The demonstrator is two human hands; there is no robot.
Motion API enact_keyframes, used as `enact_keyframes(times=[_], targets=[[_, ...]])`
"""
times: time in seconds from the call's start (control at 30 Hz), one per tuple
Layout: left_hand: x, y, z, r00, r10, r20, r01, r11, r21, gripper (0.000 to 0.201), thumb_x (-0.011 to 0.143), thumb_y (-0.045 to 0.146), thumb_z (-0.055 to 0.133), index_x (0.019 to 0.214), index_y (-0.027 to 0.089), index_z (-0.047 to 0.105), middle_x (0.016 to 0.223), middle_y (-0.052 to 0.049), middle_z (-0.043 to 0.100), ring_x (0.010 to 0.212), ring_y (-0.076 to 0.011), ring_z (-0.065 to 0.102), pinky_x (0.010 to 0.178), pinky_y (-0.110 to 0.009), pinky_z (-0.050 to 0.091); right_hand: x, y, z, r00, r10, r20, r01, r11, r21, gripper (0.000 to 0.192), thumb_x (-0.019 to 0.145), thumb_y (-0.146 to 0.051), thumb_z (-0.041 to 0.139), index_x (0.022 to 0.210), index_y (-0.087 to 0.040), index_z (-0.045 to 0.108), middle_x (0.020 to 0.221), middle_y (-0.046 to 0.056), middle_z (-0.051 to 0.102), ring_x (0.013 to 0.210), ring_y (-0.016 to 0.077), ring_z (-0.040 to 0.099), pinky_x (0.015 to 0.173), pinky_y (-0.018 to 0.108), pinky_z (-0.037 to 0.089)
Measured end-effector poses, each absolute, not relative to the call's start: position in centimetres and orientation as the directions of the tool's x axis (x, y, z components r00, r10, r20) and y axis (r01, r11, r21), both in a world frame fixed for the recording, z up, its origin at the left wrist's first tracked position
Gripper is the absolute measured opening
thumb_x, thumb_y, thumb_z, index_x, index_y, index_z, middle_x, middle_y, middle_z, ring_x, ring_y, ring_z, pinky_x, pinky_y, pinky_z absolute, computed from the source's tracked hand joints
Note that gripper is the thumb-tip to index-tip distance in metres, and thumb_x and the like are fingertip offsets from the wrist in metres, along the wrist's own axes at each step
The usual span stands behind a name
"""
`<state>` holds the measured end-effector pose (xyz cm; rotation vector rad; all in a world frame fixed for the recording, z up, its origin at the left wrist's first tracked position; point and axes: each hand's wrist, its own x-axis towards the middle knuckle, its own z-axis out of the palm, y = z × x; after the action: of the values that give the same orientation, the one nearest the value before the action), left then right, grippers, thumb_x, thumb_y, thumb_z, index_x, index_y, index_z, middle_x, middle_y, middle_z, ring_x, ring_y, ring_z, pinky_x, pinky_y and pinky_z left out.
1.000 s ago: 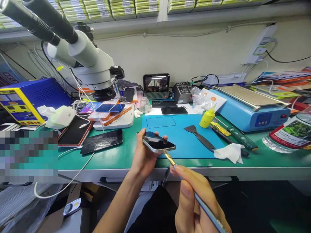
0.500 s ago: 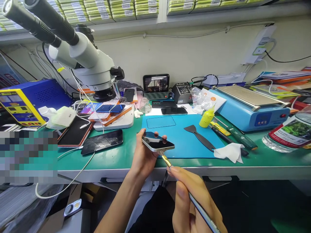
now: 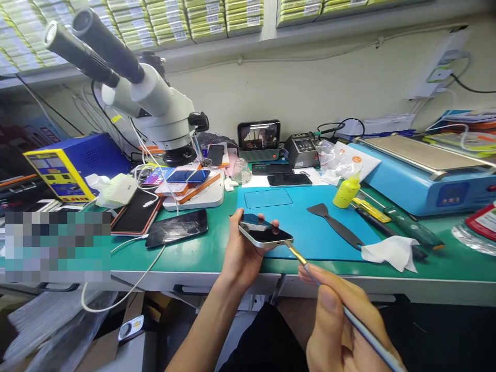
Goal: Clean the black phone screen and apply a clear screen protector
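Item: one smartphone, held in the air over the near edge of the blue mat on the green desk.

Holding: left hand, palm beneath, thumb at one long side and fingers wrapped round the other, gripping the smartphone by its edges. Right hand, fingers pinching the blue-grey handle of a slim brush with a gold ferrule, pen-fashion.

Step in hand: brushing, by appearance, of the smartphone's short near edge; the bristles seem to meet the frame there. A further stroke would call for a steady left grip, a light right wrist and bristles kept along that edge.

Condition: black, glossy screen, unlit, carrying bright reflections; pale metallic frame; rounded corners; tilted, screen upward. Small openings along the brushed edge are too small to judge.

Adjacent: grey scraper and yellow bottle on the mat; crumpled white tissue at its right edge.
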<state>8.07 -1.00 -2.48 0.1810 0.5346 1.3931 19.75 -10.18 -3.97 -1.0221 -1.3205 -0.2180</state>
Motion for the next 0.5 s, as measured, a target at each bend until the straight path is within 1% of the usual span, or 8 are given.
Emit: enact_keyframes(times=[0.1, 0.2, 0.23, 0.3, 0.37, 0.43, 0.5], targets=[[8.06, -0.99, -2.54, 0.081, 0.968, -0.238, -0.884, 0.180, 0.431, 0.025, 0.097, 0.042, 0.074, 0.096, 0.021, 0.061, 0.093, -0.003, 0.070, 0.084, -0.0248, 0.079, 0.074, -0.039, 0.069, 19.86, -10.09, -3.66, 0.328, 0.393, 0.859, 0.673, 0.541, -0.504, 0.024, 0.097, 0.000, 0.067, 0.114, -0.015, 0.078, 0.096, 0.003, 0.082, 0.082, 0.0156, 0.080, 0.079, 0.027, 0.062], [8.12, -1.05, -2.57, 0.090, 0.969, -0.232, -0.881, 0.186, 0.434, 0.025, 0.096, 0.041, 0.076, 0.096, 0.021, 0.061, 0.093, -0.003, 0.071, 0.084, -0.0256, 0.079, 0.070, -0.039, 0.069, 19.87, -10.27, -3.60, 0.309, 0.471, 0.826, 0.650, 0.530, -0.545, 0.020, 0.101, -0.006, 0.066, 0.113, -0.016, 0.078, 0.095, 0.003, 0.083, 0.087, 0.0174, 0.081, 0.084, 0.028, 0.061], [8.14, -1.08, -2.58, 0.092, 0.969, -0.230, -0.882, 0.186, 0.433, 0.025, 0.095, 0.041, 0.077, 0.097, 0.021, 0.061, 0.093, -0.003, 0.071, 0.084, -0.0257, 0.079, 0.071, -0.040, 0.069, 19.82, -10.34, -3.61, 0.311, 0.477, 0.822, 0.659, 0.516, -0.548, 0.020, 0.101, -0.006, 0.065, 0.113, -0.017, 0.078, 0.095, 0.003, 0.083, 0.087, 0.0172, 0.081, 0.085, 0.028, 0.061], [8.18, -1.10, -2.61, 0.090, 0.969, -0.229, -0.885, 0.183, 0.428, 0.026, 0.095, 0.041, 0.077, 0.096, 0.021, 0.061, 0.093, -0.002, 0.070, 0.084, -0.0252, 0.079, 0.074, -0.042, 0.070, 19.65, -10.42, -3.65, 0.341, 0.449, 0.826, 0.683, 0.485, -0.546, 0.021, 0.101, -0.005, 0.066, 0.112, -0.016, 0.078, 0.095, 0.003, 0.083, 0.084, 0.0157, 0.080, 0.083, 0.027, 0.061], [8.18, -1.07, -2.69, 0.092, 0.969, -0.231, -0.887, 0.185, 0.423, 0.025, 0.097, 0.043, 0.075, 0.096, 0.022, 0.061, 0.094, -0.002, 0.070, 0.084, -0.0247, 0.079, 0.076, -0.042, 0.070, 19.49, -10.44, -3.70, 0.358, 0.440, 0.824, 0.659, 0.506, -0.556, 0.021, 0.100, -0.004, 0.065, 0.112, -0.016, 0.078, 0.096, 0.004, 0.082, 0.084, 0.0163, 0.080, 0.081, 0.028, 0.062], [8.13, -1.00, -2.78, 0.096, 0.967, -0.236, -0.888, 0.190, 0.418, 0.025, 0.098, 0.043, 0.073, 0.096, 0.022, 0.060, 0.094, -0.002, 0.070, 0.085, -0.0249, 0.080, 0.074, -0.039, 0.069, 19.46, -10.43, -3.78, 0.327, 0.457, 0.827, 0.624, 0.553, -0.552, 0.021, 0.100, -0.003, 0.066, 0.112, -0.016, 0.077, 0.097, 0.004, 0.083, 0.088, 0.0179, 0.081, 0.080, 0.029, 0.063], [8.07, -0.94, -2.86, 0.099, 0.966, -0.237, -0.889, 0.193, 0.416, 0.026, 0.098, 0.044, 0.074, 0.097, 0.022, 0.060, 0.095, -0.002, 0.070, 0.086, -0.0252, 0.080, 0.073, -0.037, 0.068, 19.61, -10.39, -3.91, 0.310, 0.436, 0.845, 0.640, 0.562, -0.524, 0.023, 0.099, -0.001, 0.066, 0.113, -0.015, 0.077, 0.097, 0.004, 0.083, 0.087, 0.0173, 0.080, 0.080, 0.029, 0.064]])
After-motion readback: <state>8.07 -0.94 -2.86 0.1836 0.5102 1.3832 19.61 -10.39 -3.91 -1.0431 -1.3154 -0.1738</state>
